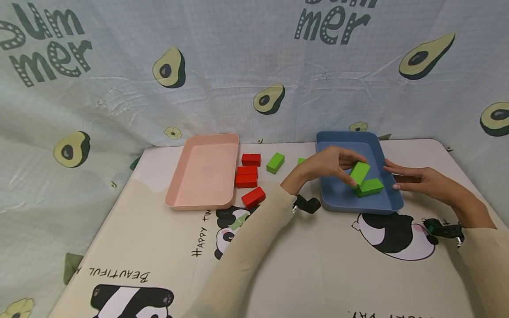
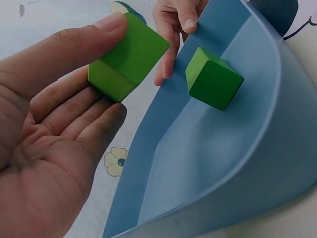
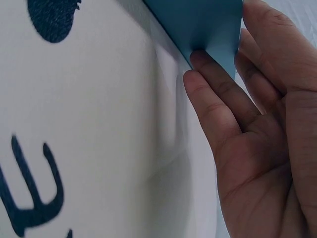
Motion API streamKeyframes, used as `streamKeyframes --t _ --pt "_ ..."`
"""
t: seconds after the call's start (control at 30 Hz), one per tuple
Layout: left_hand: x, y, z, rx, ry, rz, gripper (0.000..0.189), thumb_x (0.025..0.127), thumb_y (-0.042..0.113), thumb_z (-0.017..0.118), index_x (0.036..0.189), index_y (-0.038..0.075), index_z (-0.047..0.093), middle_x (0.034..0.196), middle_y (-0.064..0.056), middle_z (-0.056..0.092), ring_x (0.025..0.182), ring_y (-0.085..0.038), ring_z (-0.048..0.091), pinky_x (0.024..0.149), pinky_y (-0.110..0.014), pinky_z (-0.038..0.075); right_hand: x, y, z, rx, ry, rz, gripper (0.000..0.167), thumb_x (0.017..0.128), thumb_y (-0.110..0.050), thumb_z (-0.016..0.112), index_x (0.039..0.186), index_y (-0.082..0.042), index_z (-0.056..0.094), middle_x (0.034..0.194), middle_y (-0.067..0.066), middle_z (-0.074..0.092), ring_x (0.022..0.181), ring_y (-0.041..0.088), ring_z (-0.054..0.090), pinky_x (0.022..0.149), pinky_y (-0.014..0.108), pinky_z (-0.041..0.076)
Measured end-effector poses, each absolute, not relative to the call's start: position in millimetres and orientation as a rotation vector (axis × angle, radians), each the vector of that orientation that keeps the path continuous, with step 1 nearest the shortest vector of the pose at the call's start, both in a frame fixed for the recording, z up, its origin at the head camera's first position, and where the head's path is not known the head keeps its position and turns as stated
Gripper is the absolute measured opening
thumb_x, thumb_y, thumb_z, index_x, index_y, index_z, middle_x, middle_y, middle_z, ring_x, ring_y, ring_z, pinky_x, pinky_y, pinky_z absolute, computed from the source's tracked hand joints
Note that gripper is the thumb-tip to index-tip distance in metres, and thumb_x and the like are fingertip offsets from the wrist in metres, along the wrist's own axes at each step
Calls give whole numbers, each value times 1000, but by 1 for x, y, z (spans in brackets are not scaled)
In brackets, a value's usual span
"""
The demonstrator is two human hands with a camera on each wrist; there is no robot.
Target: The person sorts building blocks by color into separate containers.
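Observation:
My left hand (image 1: 328,165) pinches a green block (image 2: 130,52) between thumb and fingers over the blue tray (image 1: 338,201). Below the held one, another green block (image 1: 370,187) sits in the tray; in the left wrist view it appears apart from the hand. At the tray's right side is my right hand (image 1: 427,181), its extended fingertips (image 3: 200,82) against the outer wall in the right wrist view. That hand holds no block.
To the left lies a pink tray (image 1: 204,172). Several red blocks (image 1: 253,197) are beside it, with a green block (image 1: 275,163) to their right. Another green block (image 1: 301,160) is partly hidden behind my left forearm. A printed curtain (image 1: 222,66) hangs behind the table.

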State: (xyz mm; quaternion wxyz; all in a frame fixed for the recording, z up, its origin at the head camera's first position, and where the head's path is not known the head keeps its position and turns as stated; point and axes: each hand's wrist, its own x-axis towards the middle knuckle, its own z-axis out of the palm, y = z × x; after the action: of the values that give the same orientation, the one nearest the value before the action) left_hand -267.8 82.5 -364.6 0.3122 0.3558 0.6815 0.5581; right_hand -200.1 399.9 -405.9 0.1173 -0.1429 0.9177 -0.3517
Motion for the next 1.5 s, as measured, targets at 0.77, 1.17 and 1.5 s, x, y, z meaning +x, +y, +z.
streamKeyframes --t 0.77,1.17,1.5 --pt "-274 84 -373 930 1764 1471 66 75 -11 84 136 -1 62 144 -12 59 131 -8 56 104 -17 47 -202 400 -406 -388 2701 -978 62 98 -29 71 154 -20 47 163 -11 28 120 -28 27 102 12 40" --pt "-278 83 -378 906 1754 1489 65 76 -12 83 137 -3 61 142 -12 60 131 -8 56 104 -16 47 -202 401 -405 -386 2706 -916 63 98 -33 69 155 -22 45 164 -10 26 143 -3 30 97 10 41" --pt "-281 83 -379 906 1775 1488 64 77 -11 83 136 -4 60 141 -13 61 129 -9 58 103 -16 47 -202 400 -406 -369 2703 -936 63 98 -29 70 155 -20 45 165 -5 25 143 -4 28 108 64 39"
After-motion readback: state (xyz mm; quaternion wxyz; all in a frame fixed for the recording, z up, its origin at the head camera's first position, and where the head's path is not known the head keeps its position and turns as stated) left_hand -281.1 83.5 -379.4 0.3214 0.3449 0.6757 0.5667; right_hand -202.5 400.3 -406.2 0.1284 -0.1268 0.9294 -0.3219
